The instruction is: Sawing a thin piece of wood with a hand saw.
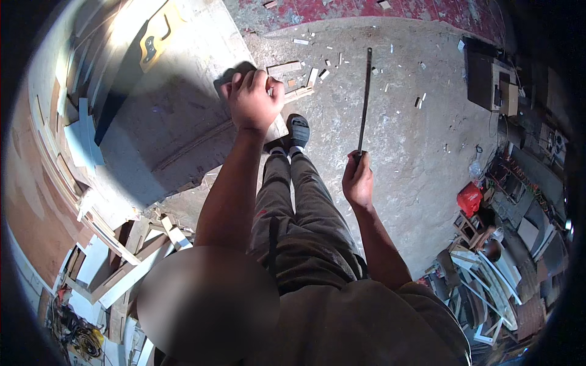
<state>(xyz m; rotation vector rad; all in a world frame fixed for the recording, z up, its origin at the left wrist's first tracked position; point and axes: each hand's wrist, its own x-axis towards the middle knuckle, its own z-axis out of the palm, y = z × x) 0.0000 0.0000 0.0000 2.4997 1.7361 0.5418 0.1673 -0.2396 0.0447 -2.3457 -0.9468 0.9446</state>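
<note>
My left hand (253, 102) is closed, with its fingers curled, over the right edge of a wide board-topped workbench (195, 110). Whatever it may hold is hidden under the fingers, and I cannot tell if it touches the top. My right hand (358, 182) grips the near end of a long, thin, dark metal strip (366, 97), which points away from me over the floor. On the bench, left of my left hand, lies a handsaw (152, 49) with a yellow handle; its blade is dark in shadow.
Wood offcuts (299, 93) and small scraps litter the concrete floor (403, 146). Stacked wood strips (134, 268) fill the lower left. At the right stand a dark cabinet (482, 76), a red bag (469, 199) and heaped scrap wood (488, 280). My sandalled foot (298, 131) is beside the bench.
</note>
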